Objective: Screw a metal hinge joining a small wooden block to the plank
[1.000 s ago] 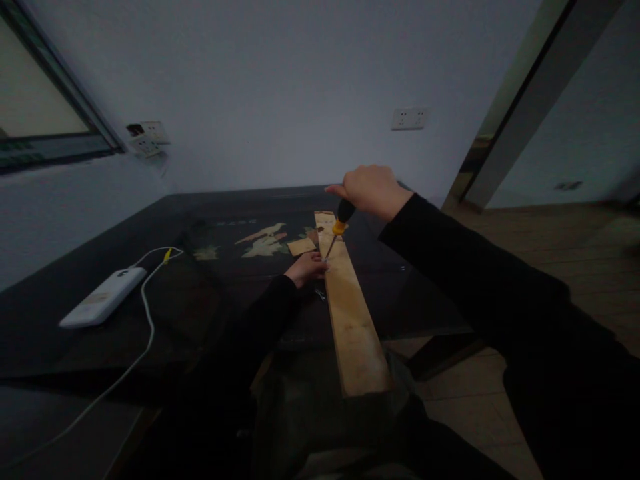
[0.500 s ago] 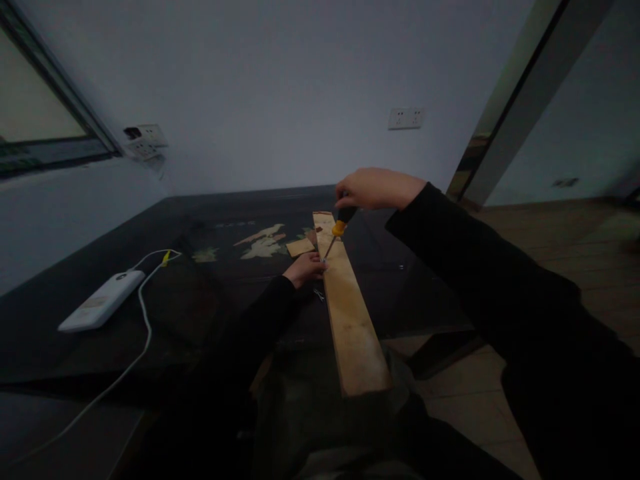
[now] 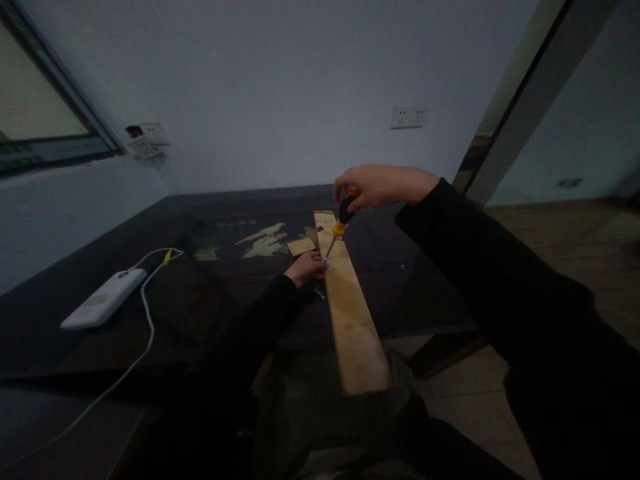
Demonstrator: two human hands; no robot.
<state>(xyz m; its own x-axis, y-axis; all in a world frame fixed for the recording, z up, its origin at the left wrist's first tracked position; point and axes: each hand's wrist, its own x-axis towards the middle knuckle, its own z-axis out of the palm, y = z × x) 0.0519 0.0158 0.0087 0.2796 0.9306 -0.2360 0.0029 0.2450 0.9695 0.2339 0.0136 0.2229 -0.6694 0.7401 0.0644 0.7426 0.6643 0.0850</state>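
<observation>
My right hand [image 3: 373,185] is closed around the handle of a screwdriver [image 3: 343,215] with a black and orange-yellow grip. The shaft slants down and left to the left edge of a long wooden board [image 3: 353,313]. At its tip, the fingers of my left hand [image 3: 307,268] are pinched on a small shiny screw [image 3: 326,259], partly hidden by the fingertips. This hand rests against the board. A few thin metal pieces, likely screws [image 3: 320,294], lie on the dark table just left of the board. A small square wooden piece [image 3: 301,247] lies beyond my left hand.
The dark table [image 3: 210,307] bears a printed flower-and-bird pattern. A white power bank [image 3: 104,300] with a white cable [image 3: 148,320] lies at the left. The board's near end juts past the table edge over my lap. A wall with sockets [image 3: 407,118] stands behind.
My right hand has shifted slightly on the handle, with its fingers opened a little and more of the handle showing. The screwdriver tip and my left hand stay at the same spot on the board.
</observation>
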